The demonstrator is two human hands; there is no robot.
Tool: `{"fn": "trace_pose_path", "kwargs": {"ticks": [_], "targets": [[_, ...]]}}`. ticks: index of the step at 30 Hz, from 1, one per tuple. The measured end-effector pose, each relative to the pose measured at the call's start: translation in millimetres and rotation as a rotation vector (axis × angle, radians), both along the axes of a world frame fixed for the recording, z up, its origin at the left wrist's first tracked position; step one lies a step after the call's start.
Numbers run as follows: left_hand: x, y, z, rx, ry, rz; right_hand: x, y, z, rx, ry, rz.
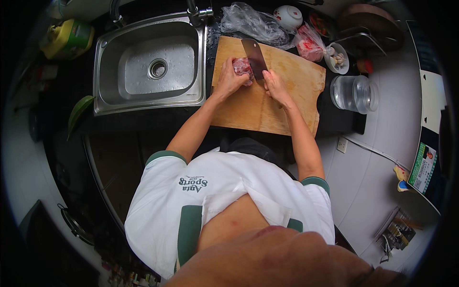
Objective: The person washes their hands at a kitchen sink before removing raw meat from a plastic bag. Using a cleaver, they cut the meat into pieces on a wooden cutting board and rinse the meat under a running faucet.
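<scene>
On the wooden cutting board (272,104) lies a piece of raw, frosted-looking red meat (242,68). My left hand (231,77) grips it from the left, with the thumb on its near side and the fingers around its left side. A cleaver (254,57) with a dark, broad blade is in my right hand (275,84), which is closed around the handle. The blade points away from me and stands along the right side of the meat. From this angle I cannot tell how far, if at all, the edge is in the meat.
A steel sink (157,97) is left of the board. Behind the board lie a crumpled clear plastic bag (251,23), an upturned bowl (288,17) and a bag of red meat (309,45). To the right are a bowl of garlic (337,59) and a clear jar (353,94).
</scene>
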State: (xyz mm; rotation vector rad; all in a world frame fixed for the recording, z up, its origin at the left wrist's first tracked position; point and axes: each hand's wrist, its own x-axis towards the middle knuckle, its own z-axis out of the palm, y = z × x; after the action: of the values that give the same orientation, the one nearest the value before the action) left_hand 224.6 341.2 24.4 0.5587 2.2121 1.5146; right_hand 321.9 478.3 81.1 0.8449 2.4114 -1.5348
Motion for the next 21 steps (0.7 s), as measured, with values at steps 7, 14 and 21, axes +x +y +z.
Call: {"fn": "trace_pose_path", "kwargs": {"ticks": [7,14,21], "targets": [[5,-3,6,-0.009,-0.012,0.039,-12,-36,74,0.333,0.387,-0.014],[-7,5,-1,0.006,0.064,0.031,-19,-10,-20,0.474,0.156,0.177],[-3,-1,2,-0.001,0.016,0.017,-19,-23,52,0.424,0.310,0.027]]}}
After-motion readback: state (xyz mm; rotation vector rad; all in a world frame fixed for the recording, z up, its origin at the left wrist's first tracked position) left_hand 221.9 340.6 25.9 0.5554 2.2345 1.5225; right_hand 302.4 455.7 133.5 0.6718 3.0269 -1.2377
